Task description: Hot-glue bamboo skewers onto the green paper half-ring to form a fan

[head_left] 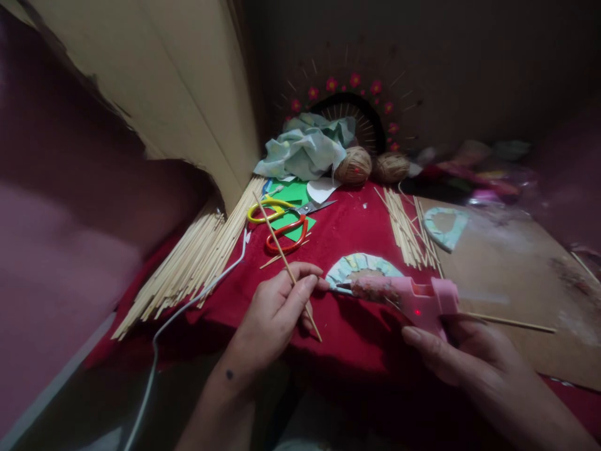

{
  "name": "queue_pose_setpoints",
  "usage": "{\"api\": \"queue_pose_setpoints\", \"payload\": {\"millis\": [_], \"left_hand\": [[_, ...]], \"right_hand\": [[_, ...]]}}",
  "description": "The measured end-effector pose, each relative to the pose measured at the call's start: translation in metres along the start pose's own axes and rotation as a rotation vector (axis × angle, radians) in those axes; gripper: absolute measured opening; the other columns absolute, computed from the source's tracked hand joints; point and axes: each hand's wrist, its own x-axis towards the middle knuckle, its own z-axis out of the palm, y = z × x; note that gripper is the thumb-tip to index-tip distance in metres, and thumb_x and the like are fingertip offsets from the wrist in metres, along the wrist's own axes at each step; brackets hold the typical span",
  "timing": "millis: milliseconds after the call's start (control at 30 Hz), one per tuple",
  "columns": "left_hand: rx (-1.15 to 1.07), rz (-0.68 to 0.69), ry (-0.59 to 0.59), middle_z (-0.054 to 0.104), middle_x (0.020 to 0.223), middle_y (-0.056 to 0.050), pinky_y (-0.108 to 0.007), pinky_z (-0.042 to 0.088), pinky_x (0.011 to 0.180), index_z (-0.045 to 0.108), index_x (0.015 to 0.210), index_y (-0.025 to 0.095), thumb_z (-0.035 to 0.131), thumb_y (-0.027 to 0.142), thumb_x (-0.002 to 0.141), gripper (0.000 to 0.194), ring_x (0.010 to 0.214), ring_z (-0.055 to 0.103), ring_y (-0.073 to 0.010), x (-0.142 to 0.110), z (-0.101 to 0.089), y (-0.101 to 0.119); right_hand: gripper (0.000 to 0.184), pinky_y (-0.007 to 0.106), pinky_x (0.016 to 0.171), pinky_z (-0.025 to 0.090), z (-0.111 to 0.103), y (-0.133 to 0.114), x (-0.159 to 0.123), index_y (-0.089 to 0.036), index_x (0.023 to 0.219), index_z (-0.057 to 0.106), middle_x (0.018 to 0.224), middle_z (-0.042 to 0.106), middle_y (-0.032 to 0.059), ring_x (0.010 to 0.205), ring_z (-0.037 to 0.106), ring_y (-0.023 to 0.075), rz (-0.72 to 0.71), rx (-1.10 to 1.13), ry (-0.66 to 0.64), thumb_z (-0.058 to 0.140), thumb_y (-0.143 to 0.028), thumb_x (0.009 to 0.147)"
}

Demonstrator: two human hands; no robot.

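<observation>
My left hand [286, 300] is closed with a thin wooden stick [272, 238] slanting up through its fingers. Its fingertips meet the left end of a fabric-covered half ring [364, 264], pale green and pleated; whether they pinch it I cannot tell. A pink hot glue gun [425, 300], its red light lit, is in my right hand [474, 354], fingers wrapped round the handle. The dark nozzle points left at that same end of the half ring, very close to it. Another stick [516, 322] juts out to the right behind the gun; what holds it is hidden.
Scissors [282, 222] with yellow and red handles lie on green paper [297, 230]. Bundled sticks [188, 269] fill the left; more sticks [406, 232] lie right. A white cord [154, 351] hangs over the red cloth's edge. Twine balls [354, 166] and crumpled fabric [305, 147] stand behind.
</observation>
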Motion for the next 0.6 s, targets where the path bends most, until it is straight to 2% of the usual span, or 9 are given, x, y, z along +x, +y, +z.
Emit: {"api": "queue_pose_setpoints", "payload": {"millis": [67,333,467,600], "left_hand": [[-0.004,-0.003,-0.002,0.068,0.091,-0.008,-0.021,0.045,0.045,0.057,0.101,0.016,0.05,0.035,0.088,0.023,0.046,0.055,-0.0089,0.0,0.0,-0.001],[0.075,0.052,0.027,0.06,0.063,-0.001,-0.017,0.038,0.046,0.06,0.1,0.017,0.048,0.032,0.091,0.022,0.05,0.051,-0.0084,-0.002,-0.003,-0.004],[0.068,0.049,0.036,0.063,0.07,-0.002,-0.017,0.039,0.047,0.059,0.1,0.017,0.049,0.032,0.09,0.02,0.051,0.051,-0.0076,-0.002,-0.002,-0.004],[0.059,0.048,0.03,0.064,0.076,-0.003,-0.017,0.04,0.048,0.059,0.1,0.017,0.049,0.032,0.09,0.02,0.053,0.051,-0.0073,-0.002,-0.002,-0.006]], "right_hand": [[0.035,0.024,0.053,0.05,-0.001,0.001,0.002,-0.019,0.088,0.072,0.076,0.072,0.0069,0.071,0.065,0.0228,0.001,0.019,-0.046,0.065,-0.049,0.072],[0.04,0.023,0.052,0.051,-0.003,0.006,0.009,-0.018,0.103,0.071,0.08,0.072,0.0078,0.071,0.065,0.0213,-0.048,-0.047,-0.155,0.063,-0.047,0.076],[0.04,0.022,0.049,0.049,0.0,0.005,0.01,-0.019,0.105,0.07,0.078,0.072,0.0072,0.067,0.064,0.0197,-0.074,-0.073,-0.171,0.061,-0.047,0.078],[0.036,0.024,0.059,0.052,0.001,0.007,0.012,-0.019,0.101,0.072,0.087,0.073,0.008,0.074,0.066,0.021,-0.097,-0.061,-0.151,0.062,-0.045,0.078]]}}
